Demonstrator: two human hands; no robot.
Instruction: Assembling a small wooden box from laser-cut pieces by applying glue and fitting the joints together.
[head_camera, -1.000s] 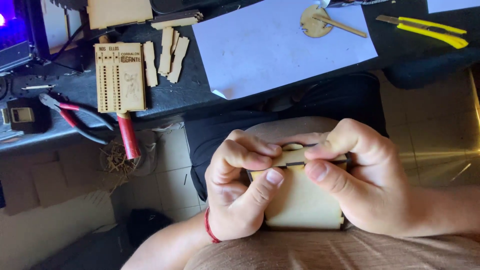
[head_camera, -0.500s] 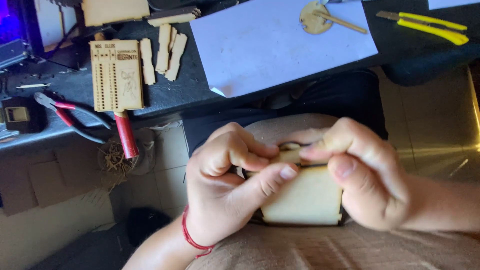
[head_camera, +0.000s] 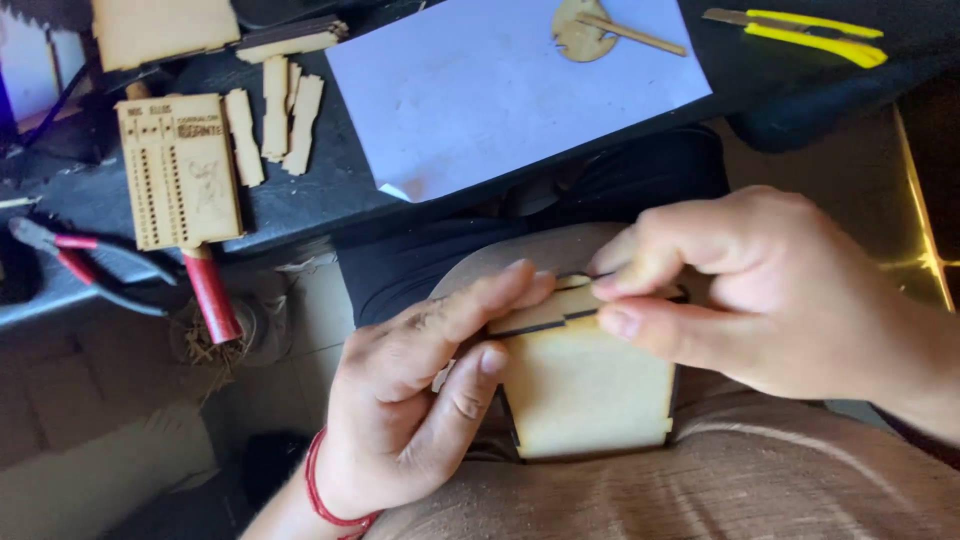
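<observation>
Resting on the person's lap, a small pale wooden box (head_camera: 585, 385) was held between both hands. The left hand (head_camera: 420, 400) steadied its left edge, fingers and thumb closed against the wood. The right hand (head_camera: 770, 290) pinched the box's slotted top edge between thumb and fingers. Beyond, a white paper sheet (head_camera: 500, 90) lay on the dark table (head_camera: 300, 205) beside a perforated wooden panel (head_camera: 180, 170).

On the dark bench (head_camera: 300, 205) lie a white paper sheet (head_camera: 500, 90), an engraved wooden panel (head_camera: 180, 170), loose wooden slats (head_camera: 275, 120), red-handled pliers (head_camera: 90, 262) and a yellow cutter (head_camera: 800, 22).
</observation>
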